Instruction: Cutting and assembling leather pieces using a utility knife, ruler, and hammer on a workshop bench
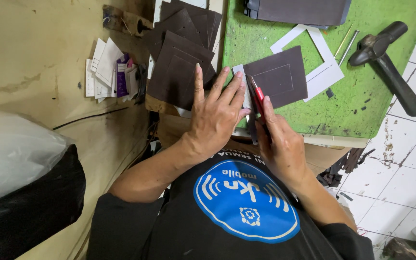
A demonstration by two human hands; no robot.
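1. Left hand (216,118) lies flat, fingers spread, pressing down one dark brown square sheet (278,77) at its near edge on the green cutting mat (362,110) of the tabletop; it grips nothing.
2. Right hand (280,139) is clenched around one red-handled utility knife (257,96), blade end on that sheet's edge.
3. One fanned pile of dark brown sheets (181,62) sits left of the mat, exact count unclear.
4. One white card frame (321,65) lies beyond the sheet.
5. One black hammer (386,62) lies far right.
6. One bundle of small paper slips (111,72) lies far left.

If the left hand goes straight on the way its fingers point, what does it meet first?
Probably the stack of dark brown squares: the left hand points up-image at it, fingertips already near its edge. Depth is unclear.
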